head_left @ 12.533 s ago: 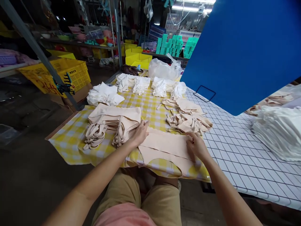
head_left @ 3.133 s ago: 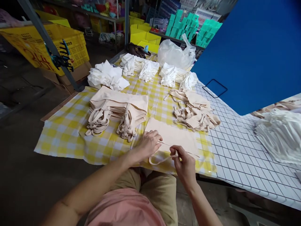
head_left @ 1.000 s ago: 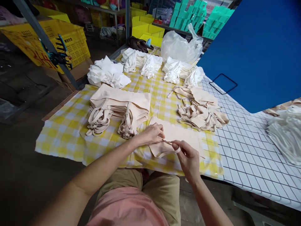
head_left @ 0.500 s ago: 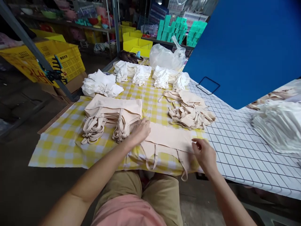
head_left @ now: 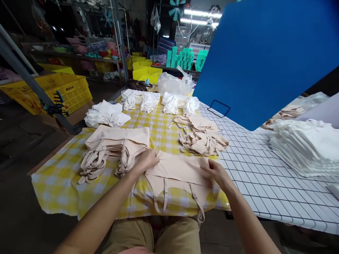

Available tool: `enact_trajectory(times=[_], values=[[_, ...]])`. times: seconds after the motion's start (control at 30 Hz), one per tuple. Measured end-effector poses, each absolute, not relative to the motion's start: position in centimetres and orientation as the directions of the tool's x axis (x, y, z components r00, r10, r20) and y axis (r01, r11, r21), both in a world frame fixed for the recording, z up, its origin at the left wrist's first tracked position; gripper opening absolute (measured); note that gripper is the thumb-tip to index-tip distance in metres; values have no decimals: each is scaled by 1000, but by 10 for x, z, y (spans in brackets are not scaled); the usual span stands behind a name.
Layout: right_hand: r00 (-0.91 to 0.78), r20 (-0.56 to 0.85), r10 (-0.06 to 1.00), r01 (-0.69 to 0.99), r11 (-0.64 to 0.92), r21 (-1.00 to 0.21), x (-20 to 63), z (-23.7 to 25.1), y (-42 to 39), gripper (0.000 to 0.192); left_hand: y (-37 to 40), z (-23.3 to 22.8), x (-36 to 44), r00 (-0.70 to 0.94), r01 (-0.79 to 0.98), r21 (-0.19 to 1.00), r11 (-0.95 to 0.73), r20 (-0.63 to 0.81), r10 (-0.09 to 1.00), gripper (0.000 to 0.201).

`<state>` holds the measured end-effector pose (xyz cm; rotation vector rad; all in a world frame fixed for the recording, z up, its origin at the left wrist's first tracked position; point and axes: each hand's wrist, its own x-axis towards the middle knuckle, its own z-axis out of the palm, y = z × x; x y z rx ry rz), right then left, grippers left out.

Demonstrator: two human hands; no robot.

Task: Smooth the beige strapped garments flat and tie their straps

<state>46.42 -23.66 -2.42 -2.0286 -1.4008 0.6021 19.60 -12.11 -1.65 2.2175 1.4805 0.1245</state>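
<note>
A beige camisole (head_left: 180, 169) lies spread on the yellow checked cloth (head_left: 63, 183), its straps toward me and one strap hanging over the table's front edge. My left hand (head_left: 148, 160) is closed on its upper left corner, next to a neat stack of beige camisoles (head_left: 119, 135) with bunched straps. At the right edge of the spread camisole, my right hand (head_left: 215, 173) pinches the fabric between thumb and fingers. Beyond it lies a loose heap of beige camisoles (head_left: 203, 141).
White folded stacks (head_left: 140, 97) and a loose white pile (head_left: 106, 113) sit farther back, near a clear plastic bag (head_left: 174, 83). A large blue board (head_left: 259, 63) stands at the right, before a white garment stack (head_left: 304, 144). A metal post (head_left: 39, 84) rises at the left.
My right hand has gone from hovering with curled fingers beside the camisole to gripping its right edge. My left hand stays at the upper left corner. The camera view has tilted up.
</note>
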Motion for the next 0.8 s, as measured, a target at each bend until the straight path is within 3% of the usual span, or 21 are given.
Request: enact_trajectory(times=[0.07, 0.17, 0.27, 0.37, 0.47, 0.53, 0.67, 0.8], values=[[273, -69, 960, 548, -214, -809, 468, -13, -241, 30, -118, -18, 194, 424, 753, 608, -251, -156, 892, 3], [277, -75, 958, 400, -186, -897, 470, 13, -238, 37, -104, -6, 197, 488, 411, 899, -154, -74, 869, 12], [361, 72, 930, 322, -51, -946, 471, 44, -234, 39, -88, 23, 201, 501, 108, 985, -134, 63, 863, 29], [389, 295, 873, 437, 107, -893, 472, 69, -240, 31, -85, 51, 195, 440, 39, 965, -260, 216, 871, 25], [267, 426, 864, 639, 172, -750, 473, 69, -260, 20, -103, 55, 179, 468, 184, 853, -488, 361, 807, 6], [154, 403, 902, 704, 186, -685, 471, 53, -278, 17, -124, 41, 166, 546, 294, 756, -584, 369, 752, 9], [26, 223, 974, 752, 128, -646, 461, -3, -317, 15, -171, -8, 146, 730, 451, 554, -700, 222, 646, 21], [-26, 205, 978, 821, 138, -554, 455, -44, -347, 16, -197, -40, 133, 817, 441, 510, -739, 112, 565, 35]])
